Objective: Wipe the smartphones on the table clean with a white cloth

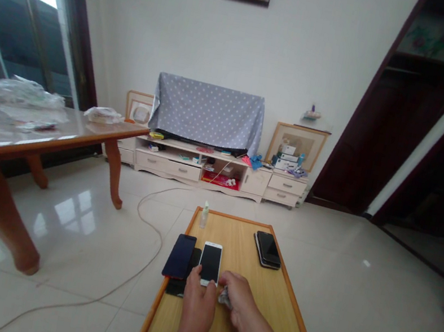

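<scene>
A white smartphone [210, 262] with a dark screen lies on the low wooden table. My left hand [198, 302] grips its lower end, fingers on the left edge and thumb at the bottom right. Just right of the phone, my right hand [237, 294] is closed around a small crumpled greyish cloth or wipe [225, 297]; most of it is hidden by the fingers. Beside the white phone on the left lies a dark blue-black phone [180, 256], overlapping a black flat item [175, 288]. A stack of dark phones [268, 249] sits at the table's right side.
A small clear spray bottle [204, 215] stands at the low table's [233, 222] far left corner. Left is a larger wooden table [81, 135] with plastic bags [28, 95]. A cable [155, 228] runs across the floor to a white TV cabinet [149, 162].
</scene>
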Demonstrator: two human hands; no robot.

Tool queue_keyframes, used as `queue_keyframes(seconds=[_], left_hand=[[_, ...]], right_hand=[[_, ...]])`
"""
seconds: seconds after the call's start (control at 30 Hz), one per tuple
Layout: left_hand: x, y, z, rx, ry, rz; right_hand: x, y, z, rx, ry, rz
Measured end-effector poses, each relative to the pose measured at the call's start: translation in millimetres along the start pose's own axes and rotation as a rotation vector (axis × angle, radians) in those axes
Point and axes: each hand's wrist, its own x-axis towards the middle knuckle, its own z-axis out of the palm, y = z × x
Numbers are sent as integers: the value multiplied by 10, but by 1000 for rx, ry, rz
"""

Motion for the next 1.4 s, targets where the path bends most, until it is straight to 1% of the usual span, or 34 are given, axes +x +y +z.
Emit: queue_keyframes(seconds=[0.1,0.2,0.33,0.47,0.63,0.7,0.77,0.87,0.9,1.0,1.1,1.13,1.2,1.27,1.33,1.4], left_hand=[[-33,31,-6,69,-7,79],[-91,71,-29,246,-97,189],[-177,143,-33,493,-231,213],[-248,238,-26,586,-324,270],[-396,378,-74,550,-409,399],[-473,410,-81,538,-431,417],[-545,411,-59,532,-406,401],[-621,375,23,538,-299,355],[-636,364,55,552,-286,345],[-649,374,127,591,-331,356],[-623,433,135,570,-361,375],[-606,454,123,535,-370,372],[-558,484,82,397,-391,326],[-494,490,31,193,-388,215],[-424,474,-12,134,-390,202],[-365,444,-35,100,-364,188]], right_hand=[[8,17,-9,-12,-3,-11],[-6,35,-60,-25,-18,-29],[-49,73,-190,-27,-2,-16],[-129,105,-349,-17,20,1],[-243,93,-613,1,96,13],[-292,71,-749,8,145,15],[-352,45,-877,14,187,21],[-462,19,-998,18,204,43],[-499,17,-1015,18,195,51],[-593,22,-1017,17,148,69],[-654,27,-1010,24,110,75],[-671,26,-1012,26,99,79],[-707,19,-1013,31,67,90],[-749,10,-997,34,16,94],[-793,3,-958,37,-45,85],[-828,-2,-908,38,-93,70]])
